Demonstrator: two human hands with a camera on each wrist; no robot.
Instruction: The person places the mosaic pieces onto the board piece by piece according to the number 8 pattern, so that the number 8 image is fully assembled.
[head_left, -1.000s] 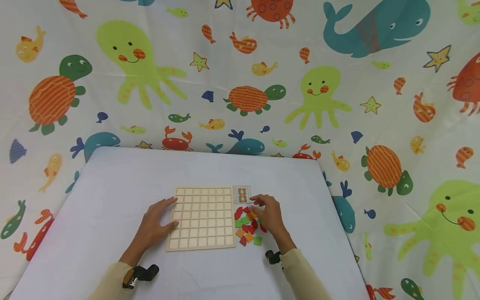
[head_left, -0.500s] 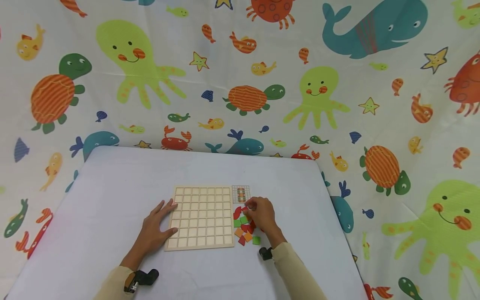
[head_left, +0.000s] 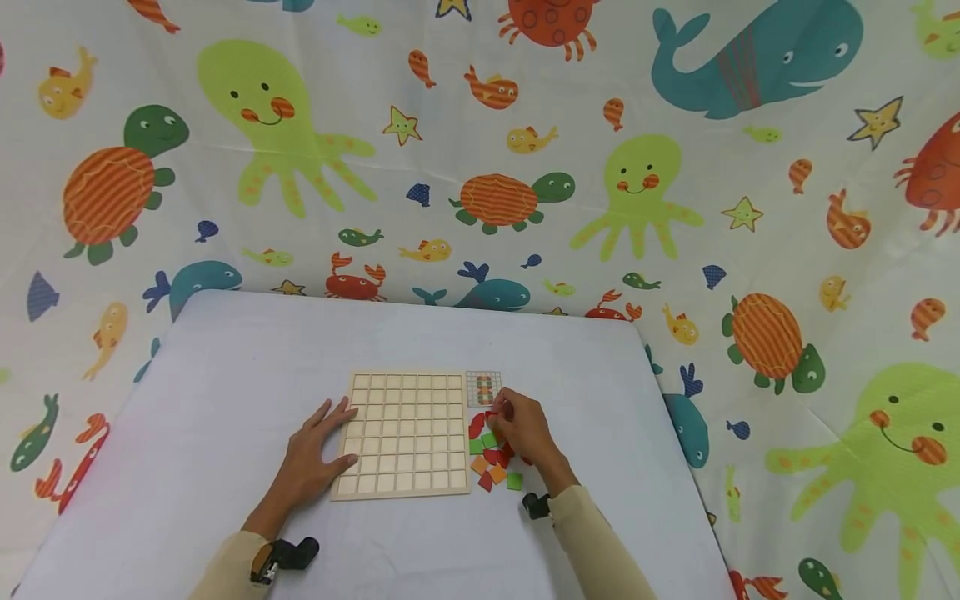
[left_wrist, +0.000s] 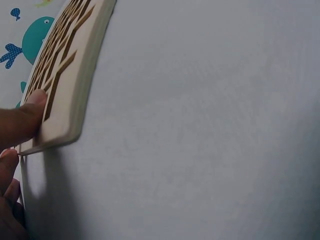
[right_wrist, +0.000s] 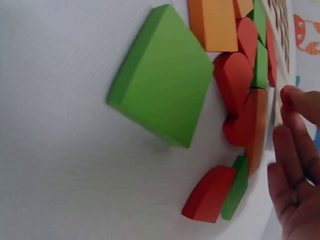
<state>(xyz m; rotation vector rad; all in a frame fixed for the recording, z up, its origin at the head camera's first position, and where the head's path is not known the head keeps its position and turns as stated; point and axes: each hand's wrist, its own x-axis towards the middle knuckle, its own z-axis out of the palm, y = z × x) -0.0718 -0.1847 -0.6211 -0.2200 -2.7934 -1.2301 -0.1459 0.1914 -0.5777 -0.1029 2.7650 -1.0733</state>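
Observation:
A pale wooden grid board (head_left: pixel 405 435) lies on the white table. My left hand (head_left: pixel 309 458) rests at its left edge, fingers spread, the thumb (left_wrist: pixel 36 100) lying over the rim. In the right wrist view, my right hand (right_wrist: pixel 300 165) pinches a small red piece (right_wrist: pixel 285 94) between thumb and index finger; its shape is mostly covered. Below that hand lie loose flat pieces: green diamonds (right_wrist: pixel 162 77), orange squares (right_wrist: pixel 214 25) and red petal-shaped pieces (right_wrist: pixel 234 80). In the head view, the right hand hides part of this pile.
A small card (head_left: pixel 482 388) printed with a grid and a coloured pattern lies beyond the pieces, at the board's upper right. A cloth printed with sea animals (head_left: pixel 495 200) hangs behind the table (head_left: pixel 247 358). Both wrists wear black cameras.
My right hand has moved slightly left over the pile, and its thumb and index finger have closed together on a red piece. The left hand stays at the board's edge.

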